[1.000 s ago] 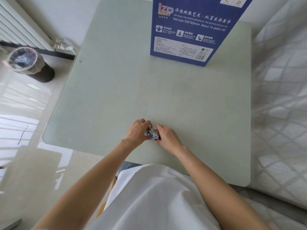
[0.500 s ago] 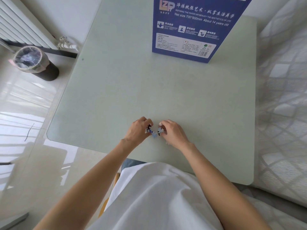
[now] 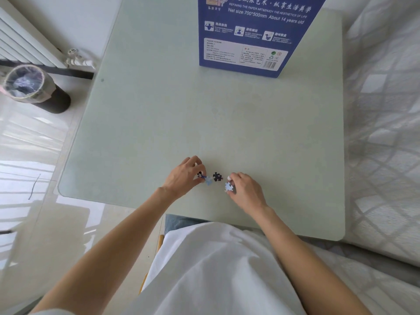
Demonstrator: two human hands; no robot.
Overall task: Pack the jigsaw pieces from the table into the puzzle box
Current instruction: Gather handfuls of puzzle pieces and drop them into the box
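Hands pinch pieces; puzzle box stands apart.

Pale green bench. Dark blue box, white print. Near it: one black piece, two pale blue pieces. Grey lattice-patterned bed.

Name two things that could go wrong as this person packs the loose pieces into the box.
The dark piece lies loose on the table between the left hand and the right hand, so it may be left behind. The puzzle box stands far across the table; pinched pieces such as the pale blue piece might drop on the way.
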